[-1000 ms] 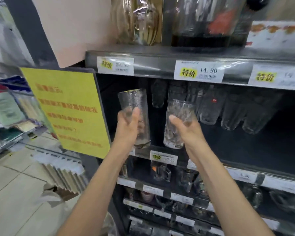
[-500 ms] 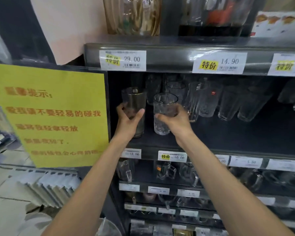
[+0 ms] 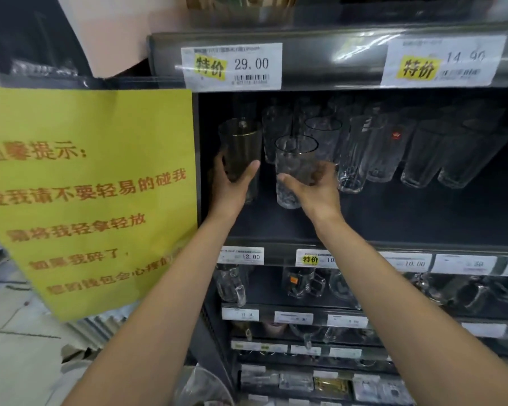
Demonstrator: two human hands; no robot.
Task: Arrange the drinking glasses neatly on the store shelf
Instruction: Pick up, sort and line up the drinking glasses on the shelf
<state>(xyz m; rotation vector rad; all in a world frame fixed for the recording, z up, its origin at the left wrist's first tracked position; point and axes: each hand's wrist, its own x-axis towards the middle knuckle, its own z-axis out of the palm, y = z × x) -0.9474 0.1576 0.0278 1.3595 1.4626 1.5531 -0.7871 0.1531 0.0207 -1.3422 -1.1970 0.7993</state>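
Inspected at the left end of the middle shelf (image 3: 393,221), below the 29.00 tag (image 3: 231,65). Holding a tinted glass (image 3: 242,149) in the left grip (image 3: 230,188), fingers curled round its lower half and thumb across the near face; upright, just beside the left wall. Holding a clear glass (image 3: 294,162) in the right grip (image 3: 317,194), wrapped from the right side; upright, just right of the tinted one with a narrow gap between. Cannot tell whether either base touches the shelf, being too dark underneath. Farther back and to the right, a row of glasses (image 3: 423,153), standing close together. Judged to be the placing step, with both glasses at the near left corner and neither let go. Next move, as judged: lower each straight down until seated, square up with the row, then ease the fingers off. Calls for a gentle touch and care on the right, the nearest standing glass (image 3: 351,162) lying almost against the right knuckles. Some risk of a knock there on pulling out. Also noted: a yellow sign (image 3: 85,194) left of the unit, away from the work.
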